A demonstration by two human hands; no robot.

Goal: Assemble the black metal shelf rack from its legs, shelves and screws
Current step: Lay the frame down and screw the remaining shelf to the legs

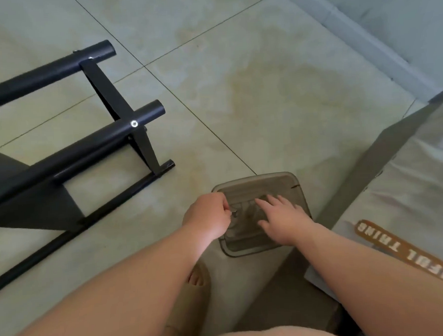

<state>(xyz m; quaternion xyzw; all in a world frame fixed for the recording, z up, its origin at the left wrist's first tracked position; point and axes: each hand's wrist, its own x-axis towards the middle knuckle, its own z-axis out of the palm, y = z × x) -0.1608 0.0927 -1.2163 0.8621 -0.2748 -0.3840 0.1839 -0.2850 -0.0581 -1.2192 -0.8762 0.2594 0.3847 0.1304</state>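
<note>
Pale floor tiles (262, 88) carry the half-built rack (49, 187) on its side — stiff, probably heavy, best gripped by its 2 round legs (150, 112) — while over the clear parts box (293, 187) the left hand (207, 217) pinches a tiny, droppable screw (234, 214) and the right hand (282, 218) spreads its fingers, holding nothing.
</note>
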